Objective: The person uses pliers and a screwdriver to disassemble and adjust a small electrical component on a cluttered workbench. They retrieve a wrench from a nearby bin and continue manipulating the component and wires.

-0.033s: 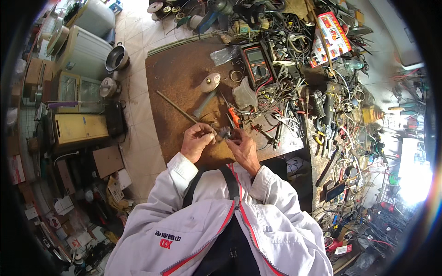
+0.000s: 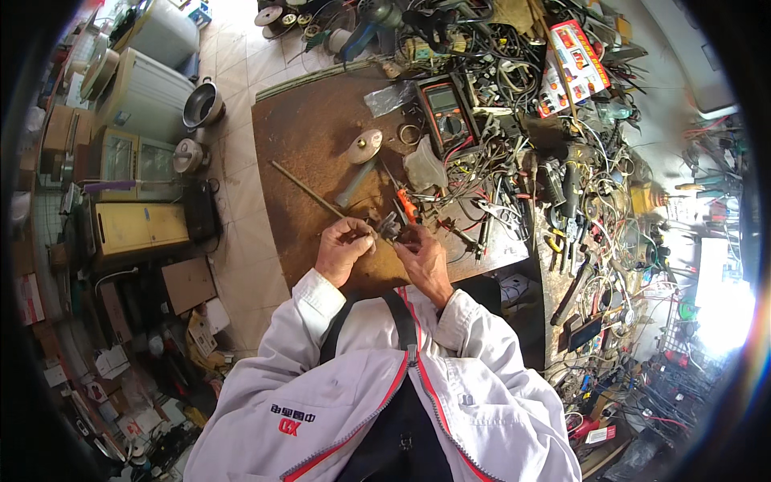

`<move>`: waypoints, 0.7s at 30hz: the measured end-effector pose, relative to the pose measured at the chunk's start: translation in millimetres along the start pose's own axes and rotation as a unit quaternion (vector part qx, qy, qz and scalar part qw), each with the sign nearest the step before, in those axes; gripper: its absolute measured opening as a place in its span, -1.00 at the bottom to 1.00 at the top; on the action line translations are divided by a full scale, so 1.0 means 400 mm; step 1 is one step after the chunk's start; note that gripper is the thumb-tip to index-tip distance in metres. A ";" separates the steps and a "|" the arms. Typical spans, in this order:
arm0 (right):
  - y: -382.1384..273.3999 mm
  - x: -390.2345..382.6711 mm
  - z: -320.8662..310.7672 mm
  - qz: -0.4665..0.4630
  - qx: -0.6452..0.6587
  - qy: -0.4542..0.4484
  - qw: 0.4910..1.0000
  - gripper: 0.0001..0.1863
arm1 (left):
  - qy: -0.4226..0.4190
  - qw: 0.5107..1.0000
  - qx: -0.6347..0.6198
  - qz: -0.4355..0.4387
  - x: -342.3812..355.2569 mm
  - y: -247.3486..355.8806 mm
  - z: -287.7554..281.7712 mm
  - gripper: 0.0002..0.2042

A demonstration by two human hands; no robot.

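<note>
Close in front of my body, both hands work together over the brown board. The fingers of my right hand (image 2: 424,259) are closed on a small dark metal part (image 2: 389,226). Beside it, my left hand (image 2: 344,249) is pinched; what its fingertips hold is too small to make out. A thin rod (image 2: 307,189) slants across the board and ends at the left fingers; whether they grip it I cannot tell. Just beyond lies a hammer (image 2: 355,185) with a pale rounded head. An orange-handled screwdriver (image 2: 407,206) lies past the right hand.
A multimeter (image 2: 446,111), a clear plastic bag (image 2: 390,98) and a metal ring (image 2: 409,133) rest on the far part of the board (image 2: 305,120). Tangled wires and tools crowd the right side, with pliers (image 2: 504,214) among them. Pots (image 2: 203,104) stand on the floor at left.
The dark metal part has turned slightly between my fingers and shows a different side. Both hands stay in nearly the same place.
</note>
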State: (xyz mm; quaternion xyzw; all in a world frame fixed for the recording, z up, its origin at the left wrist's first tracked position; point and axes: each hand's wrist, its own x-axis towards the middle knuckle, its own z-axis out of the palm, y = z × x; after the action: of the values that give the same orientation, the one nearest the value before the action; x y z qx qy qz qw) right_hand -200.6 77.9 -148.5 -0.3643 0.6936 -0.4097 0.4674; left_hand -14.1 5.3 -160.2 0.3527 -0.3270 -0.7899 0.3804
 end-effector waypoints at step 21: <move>-0.141 -0.115 -0.056 -0.060 0.299 -0.039 0.952 -0.75 | -0.093 0.992 0.085 0.020 -0.044 0.076 0.138 -0.88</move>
State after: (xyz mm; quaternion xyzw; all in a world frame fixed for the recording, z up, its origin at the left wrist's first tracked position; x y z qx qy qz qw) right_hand -201.4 101.3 -75.9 -0.2650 0.4972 -0.6109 0.5562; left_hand -39.3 18.5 -101.5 0.3025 -0.4341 -0.7804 0.3331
